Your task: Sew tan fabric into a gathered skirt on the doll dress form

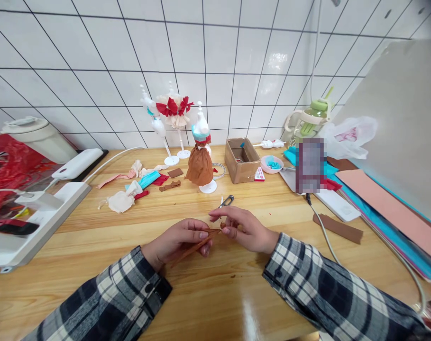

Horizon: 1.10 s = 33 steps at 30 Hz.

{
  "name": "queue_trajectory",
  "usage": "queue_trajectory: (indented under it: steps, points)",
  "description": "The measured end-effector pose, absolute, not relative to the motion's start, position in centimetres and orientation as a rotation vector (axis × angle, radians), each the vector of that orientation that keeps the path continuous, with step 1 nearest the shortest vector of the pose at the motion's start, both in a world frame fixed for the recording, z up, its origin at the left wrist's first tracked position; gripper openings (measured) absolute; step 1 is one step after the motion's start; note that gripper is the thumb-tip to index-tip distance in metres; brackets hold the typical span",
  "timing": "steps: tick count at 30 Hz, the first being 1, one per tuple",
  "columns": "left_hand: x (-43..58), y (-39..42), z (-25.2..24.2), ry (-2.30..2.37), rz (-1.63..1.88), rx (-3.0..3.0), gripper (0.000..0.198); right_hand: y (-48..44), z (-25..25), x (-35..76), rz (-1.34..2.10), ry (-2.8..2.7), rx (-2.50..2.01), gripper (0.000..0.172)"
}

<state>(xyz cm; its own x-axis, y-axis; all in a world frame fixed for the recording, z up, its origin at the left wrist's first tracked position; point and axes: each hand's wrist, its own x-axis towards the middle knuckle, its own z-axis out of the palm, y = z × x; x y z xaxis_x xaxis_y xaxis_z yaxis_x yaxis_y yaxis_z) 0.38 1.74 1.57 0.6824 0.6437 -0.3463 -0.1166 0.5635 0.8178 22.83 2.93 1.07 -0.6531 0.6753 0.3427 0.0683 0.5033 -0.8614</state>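
My left hand (192, 238) is closed, thumb over fingers, around a strip of brown crepe paper (191, 251) that slants down toward my wrist. My right hand (245, 228) pinches the narrow, crumpled tip of the same strip, its index finger raised above it. Just beyond the right fingers lies a small pair of scissors (228, 201), its blades partly hidden. Behind them stands a mini dress form (201, 125) on a white base, wearing a brown crepe paper skirt (200, 166) with blue and red at the top.
Two more mini dress forms (178, 116) stand by the tiled wall. Paper scraps (121, 201) lie left. A small cardboard box (242, 161) and pink bowl (272, 164) sit behind. Right are a blurred phone (309, 166), cable and paper sheets (389, 199); left, a power strip (48, 227).
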Motion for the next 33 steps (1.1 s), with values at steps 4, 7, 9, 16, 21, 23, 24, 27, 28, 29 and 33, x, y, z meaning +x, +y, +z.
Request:
queue_trajectory:
  steps: [4, 7, 9, 16, 21, 23, 24, 27, 28, 29, 33]
  points:
    - [0.7, 1.6, 1.7, 0.658, 0.495, 0.796, 0.021, 2.6, 0.6, 22.9, 1.503, -1.781, -0.489, 0.040]
    - [0.9, 1.6, 1.8, 0.655, 0.517, 0.780, 0.020, 2.7, 0.5, 22.9, 1.598, -1.645, -0.515, 0.041]
    - [0.9, 1.7, 1.8, 0.666, 0.527, 0.772, 0.019, 2.7, 0.4, 22.8, 1.603, -1.624, -0.569, 0.039]
    - [1.0, 1.7, 1.3, 0.710, 0.502, 0.778, 0.022, 2.7, 0.7, 22.1, 1.377, -1.785, -0.797, 0.028]
    - [1.1, 1.7, 1.3, 0.815, 0.828, 0.967, 0.037, 3.0, 0.7, 22.3, 1.172, -1.807, -0.845, 0.026]
    - [0.8, 1.9, 1.3, 0.829, 0.972, 1.141, 0.047, 3.2, 0.6, 22.4, 1.107, -1.801, -0.896, 0.027]
    - [0.6, 2.0, 1.3, 0.823, 0.975, 1.234, 0.052, 3.3, 0.5, 22.4, 1.070, -1.811, -0.918, 0.028]
    - [0.3, 2.2, 1.3, 0.856, 0.803, 1.403, 0.053, 3.4, 0.4, 22.5, 0.959, -1.882, -0.935, 0.028]
    - [0.4, 2.1, 1.3, 0.896, 0.736, 1.411, 0.048, 3.4, 0.4, 22.6, 0.943, -1.907, -0.926, 0.028]
    - [0.6, 2.0, 1.3, 0.935, 0.683, 1.405, 0.042, 3.4, 0.4, 22.6, 0.941, -1.926, -0.917, 0.029]
    - [1.5, 1.6, 1.3, 0.971, 0.633, 1.343, 0.028, 3.4, 0.4, 22.6, 0.996, -1.898, -0.915, 0.034]
